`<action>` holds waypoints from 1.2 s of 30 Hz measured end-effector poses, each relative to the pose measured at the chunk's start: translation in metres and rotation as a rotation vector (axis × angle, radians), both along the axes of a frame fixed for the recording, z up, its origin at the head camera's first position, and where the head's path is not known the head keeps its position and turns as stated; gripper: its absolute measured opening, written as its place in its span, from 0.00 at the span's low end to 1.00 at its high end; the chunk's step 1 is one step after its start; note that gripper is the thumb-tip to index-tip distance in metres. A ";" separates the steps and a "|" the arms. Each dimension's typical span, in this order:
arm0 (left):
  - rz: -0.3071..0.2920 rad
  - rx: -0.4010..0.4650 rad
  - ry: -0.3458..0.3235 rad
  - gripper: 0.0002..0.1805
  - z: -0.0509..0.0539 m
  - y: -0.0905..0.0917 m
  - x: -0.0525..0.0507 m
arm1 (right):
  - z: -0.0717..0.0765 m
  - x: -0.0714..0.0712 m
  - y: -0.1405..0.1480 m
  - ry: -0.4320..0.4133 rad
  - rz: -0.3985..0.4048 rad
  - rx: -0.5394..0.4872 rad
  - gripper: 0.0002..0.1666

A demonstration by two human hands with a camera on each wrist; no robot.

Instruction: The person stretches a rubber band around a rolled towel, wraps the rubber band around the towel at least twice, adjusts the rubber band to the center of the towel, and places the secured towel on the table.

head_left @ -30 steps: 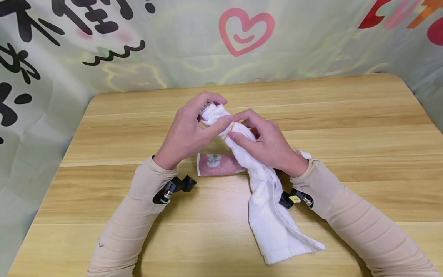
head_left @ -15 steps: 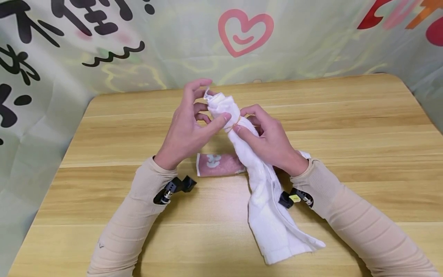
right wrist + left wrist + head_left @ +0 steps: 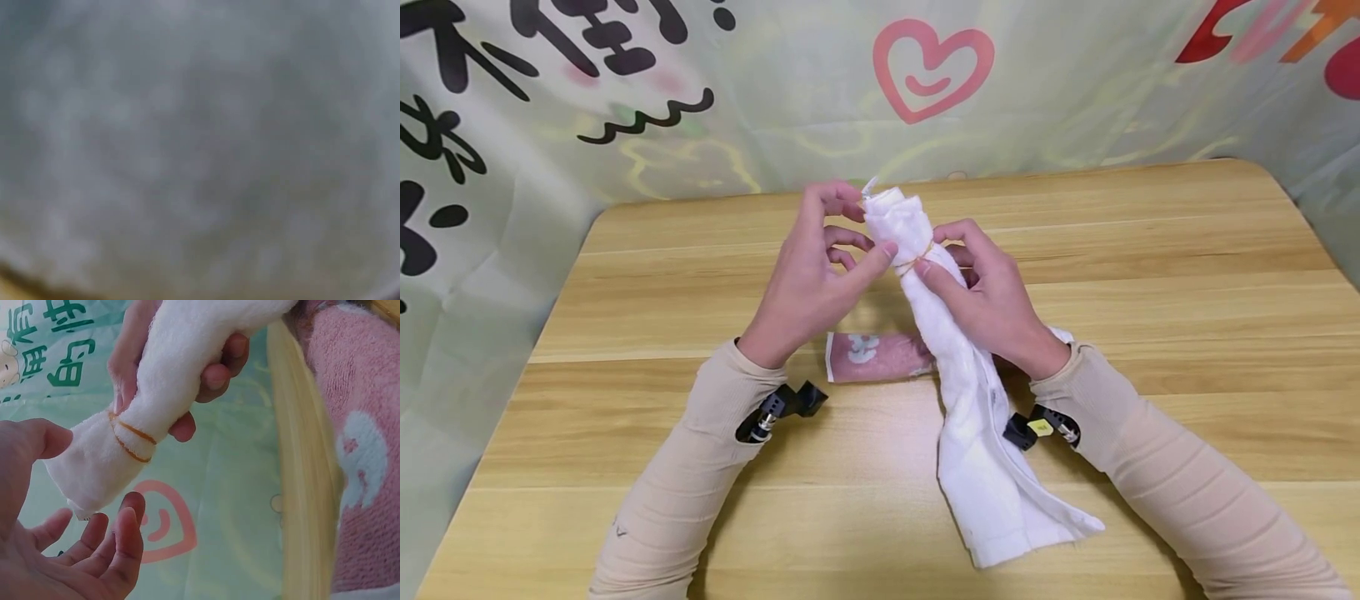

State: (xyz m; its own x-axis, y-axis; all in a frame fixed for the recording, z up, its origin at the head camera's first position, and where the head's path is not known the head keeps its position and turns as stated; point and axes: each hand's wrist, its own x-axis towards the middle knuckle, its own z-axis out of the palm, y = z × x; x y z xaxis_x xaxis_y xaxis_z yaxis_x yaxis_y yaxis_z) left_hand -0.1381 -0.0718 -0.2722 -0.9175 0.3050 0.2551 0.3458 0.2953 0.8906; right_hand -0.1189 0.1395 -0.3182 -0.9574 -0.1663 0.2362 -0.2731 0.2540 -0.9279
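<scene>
The long, fluffy white towel [image 3: 967,408] had its top higher than a second ago, its bottom on the light wooden counter [image 3: 1210,292]. The right hand [image 3: 988,296] pinched it by the thin orange band [image 3: 135,432]. The left hand [image 3: 808,275], curled over it before, spread its fingers.

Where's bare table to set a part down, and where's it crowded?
Bare table: right of the right sleeve, out to the edge; left of the left sleeve, likewise; near patch between left sleeve and white towel. Crowded: the middle, left hand and right hand at the white towel, which crosses the pink cloth.
</scene>
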 end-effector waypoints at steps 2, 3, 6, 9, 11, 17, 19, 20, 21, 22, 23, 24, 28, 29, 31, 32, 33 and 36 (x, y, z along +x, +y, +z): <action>-0.005 -0.026 0.012 0.29 -0.001 0.001 0.000 | 0.000 -0.001 0.001 -0.001 -0.007 -0.015 0.16; -0.007 -0.038 0.017 0.28 -0.001 0.001 0.000 | -0.001 -0.001 0.001 -0.001 -0.009 -0.022 0.16; -0.008 -0.058 0.031 0.26 -0.003 0.002 0.000 | -0.002 -0.002 0.001 0.000 -0.012 -0.033 0.16; 0.024 -0.036 0.051 0.24 -0.004 0.002 0.000 | -0.003 -0.003 0.001 -0.005 -0.014 -0.039 0.16; 0.042 -0.037 0.076 0.20 -0.004 0.002 0.001 | -0.003 -0.003 0.001 -0.010 -0.018 -0.040 0.16; -0.022 -0.128 0.135 0.07 -0.004 -0.002 0.000 | -0.004 -0.004 0.001 -0.022 -0.035 -0.045 0.17; -0.057 -0.153 0.143 0.06 -0.004 -0.001 0.000 | -0.005 -0.004 0.002 -0.021 -0.038 -0.049 0.17; -0.071 -0.161 0.153 0.05 -0.005 -0.001 0.000 | -0.005 -0.005 0.002 -0.019 -0.039 -0.052 0.17; -0.083 -0.168 0.164 0.05 -0.005 0.000 0.000 | -0.005 -0.005 0.002 -0.018 -0.039 -0.056 0.17; -0.094 -0.174 0.172 0.05 -0.006 0.001 0.001 | -0.006 -0.005 0.002 -0.016 -0.038 -0.059 0.17; -0.103 -0.179 0.181 0.04 -0.006 0.001 0.001 | -0.006 -0.005 0.002 -0.013 -0.037 -0.060 0.17; -0.112 -0.184 0.192 0.04 -0.007 0.002 0.001 | -0.006 -0.005 0.002 -0.008 -0.036 -0.060 0.17; -0.123 -0.208 0.226 0.03 -0.008 0.004 0.002 | -0.008 -0.005 0.001 0.007 -0.029 -0.060 0.16; -0.122 -0.214 0.232 0.03 -0.008 0.004 0.002 | -0.008 -0.005 0.001 0.009 -0.026 -0.058 0.16; -0.117 -0.229 0.246 0.04 -0.008 0.004 0.002 | -0.009 -0.005 0.000 0.012 -0.020 -0.059 0.16; -0.115 -0.237 0.252 0.04 -0.008 0.004 0.002 | -0.009 -0.005 0.000 0.014 -0.018 -0.059 0.16; -0.113 -0.244 0.256 0.05 -0.008 0.004 0.002 | -0.010 -0.005 0.000 0.015 -0.015 -0.059 0.16; -0.107 -0.262 0.274 0.06 -0.009 0.005 0.002 | -0.010 -0.005 -0.001 0.018 -0.013 -0.059 0.16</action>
